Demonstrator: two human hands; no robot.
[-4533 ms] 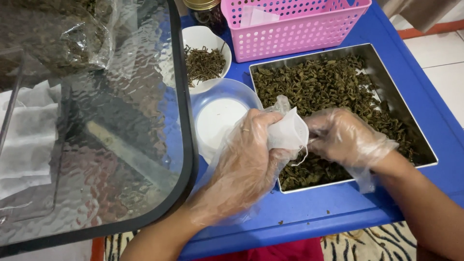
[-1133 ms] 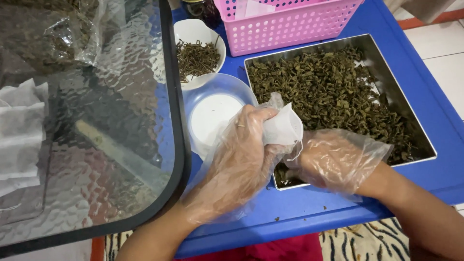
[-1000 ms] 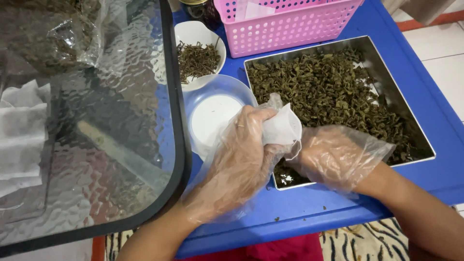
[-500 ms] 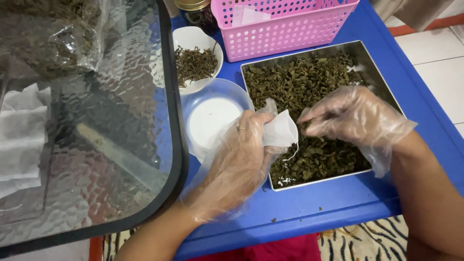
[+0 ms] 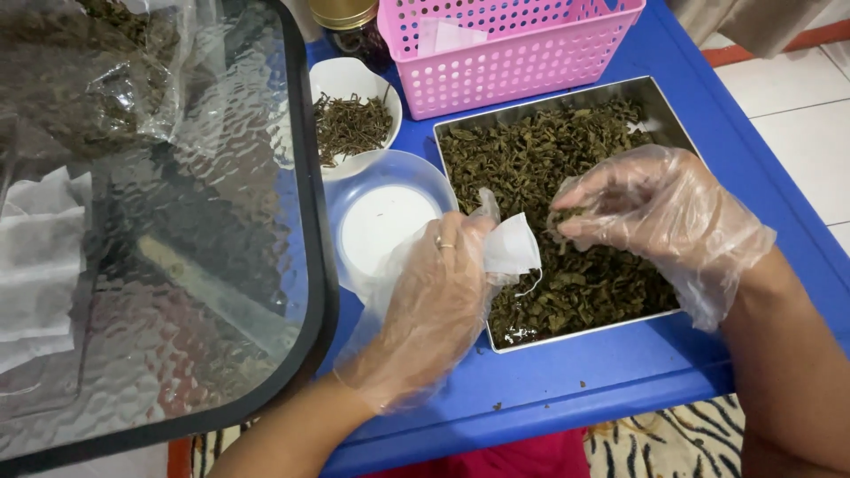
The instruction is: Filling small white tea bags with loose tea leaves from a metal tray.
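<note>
Both my hands wear loose clear plastic gloves. My left hand (image 5: 434, 301) grips a small white filter bag (image 5: 511, 248) with a thin string, its mouth held up over the near left corner of a square steel tray (image 5: 660, 99). The tray is full of dark green dried leaves (image 5: 540, 164). My right hand (image 5: 660, 212) hovers above the leaves just right of the bag, its fingertips pinched on a small clump of dried leaves.
A pink perforated basket (image 5: 522, 53) stands behind the tray. A white bowl of dark dried twigs (image 5: 351, 119), a clear plastic lid or dish (image 5: 385, 221) and a gold-lidded jar (image 5: 348, 22) sit left of it. A rippled glass tabletop (image 5: 159, 230) with white paper bags (image 5: 40, 257) lies at left.
My right hand dipped into the leaves near the tray's front edge, then rose with a pinch of leaves to beside the bag. The left hand kept holding the bag.
</note>
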